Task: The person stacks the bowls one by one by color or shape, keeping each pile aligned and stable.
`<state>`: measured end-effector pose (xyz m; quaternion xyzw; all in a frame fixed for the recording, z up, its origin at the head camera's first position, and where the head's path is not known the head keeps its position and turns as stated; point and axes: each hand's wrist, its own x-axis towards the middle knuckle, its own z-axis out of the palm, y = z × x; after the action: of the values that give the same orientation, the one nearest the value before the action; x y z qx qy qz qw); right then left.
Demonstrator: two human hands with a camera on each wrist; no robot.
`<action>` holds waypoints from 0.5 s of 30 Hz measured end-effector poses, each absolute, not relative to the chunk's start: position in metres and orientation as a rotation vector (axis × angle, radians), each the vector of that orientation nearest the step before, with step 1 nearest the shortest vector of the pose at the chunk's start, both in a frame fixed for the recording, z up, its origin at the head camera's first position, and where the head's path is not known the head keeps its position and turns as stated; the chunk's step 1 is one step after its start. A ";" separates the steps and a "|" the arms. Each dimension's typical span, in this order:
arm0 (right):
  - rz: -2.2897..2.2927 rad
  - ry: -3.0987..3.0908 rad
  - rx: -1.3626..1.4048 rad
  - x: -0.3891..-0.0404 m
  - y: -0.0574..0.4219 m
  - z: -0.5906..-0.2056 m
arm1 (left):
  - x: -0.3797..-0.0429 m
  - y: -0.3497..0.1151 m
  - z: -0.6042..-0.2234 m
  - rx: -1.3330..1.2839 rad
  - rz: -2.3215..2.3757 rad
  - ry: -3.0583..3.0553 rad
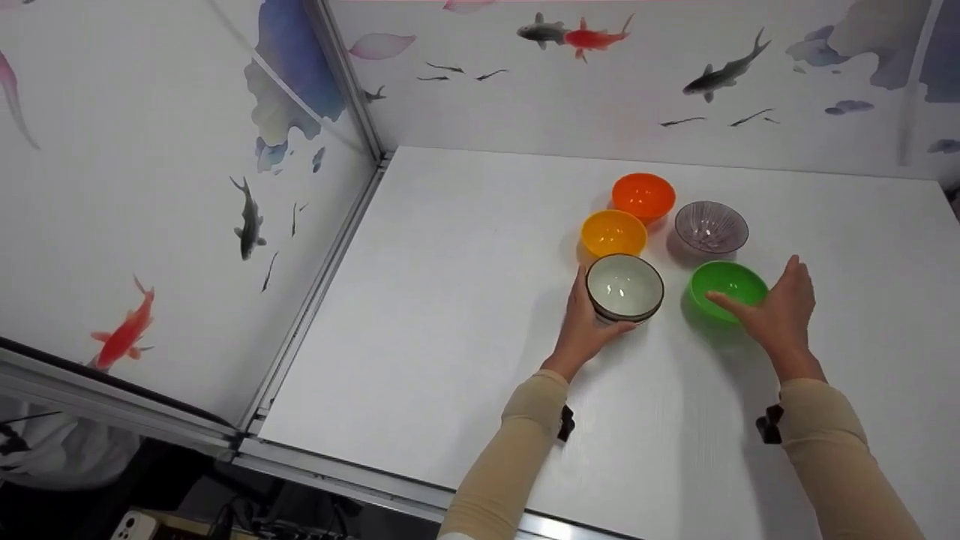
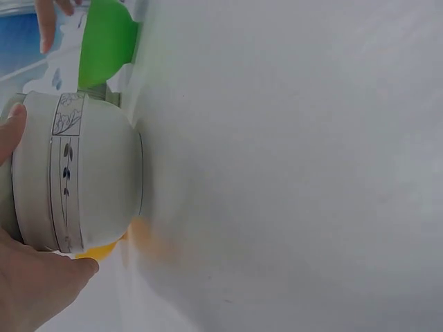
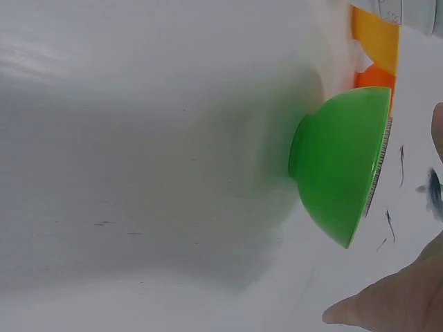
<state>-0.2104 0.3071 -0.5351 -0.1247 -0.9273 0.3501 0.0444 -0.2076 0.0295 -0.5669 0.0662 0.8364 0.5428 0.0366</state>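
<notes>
My left hand (image 1: 585, 334) holds a nested stack of white bowls (image 1: 624, 285) by its sides, thumb on the near side and fingers around the left. Dark rims and a patterned band with small leaves show on the stack in the left wrist view, its base close to the table. To the right stands a bright green bowl (image 1: 724, 279), upright on the table. My right hand (image 1: 781, 319) is spread around its right side, with the thumb over the near rim in the head view. In the right wrist view, fingers and thumb stand apart from the green bowl (image 3: 342, 155).
Behind the white stack sit a yellow bowl (image 1: 613, 232) and, farther back, an orange bowl (image 1: 643, 196). A ribbed purple glass bowl (image 1: 711, 227) stands behind the green one. Panels printed with fish (image 1: 724, 75) wall the white table (image 1: 435, 300) at the back and left.
</notes>
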 end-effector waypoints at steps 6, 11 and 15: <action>1.124 -2.943 -0.460 -0.208 0.308 -0.544 | -0.208 0.032 -0.569 0.227 1.654 2.590; 1.192 -3.016 -0.481 -0.208 0.307 -0.546 | -0.208 0.033 -0.568 0.221 1.660 2.591; 1.167 -3.082 -0.472 -0.208 0.306 -0.547 | -0.207 0.034 -0.568 0.210 1.686 2.577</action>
<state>-0.2083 0.3057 -0.5467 -0.1412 -0.9217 0.3491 -0.0935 -0.2067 0.0343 -0.5676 0.0681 0.8344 0.5462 0.0275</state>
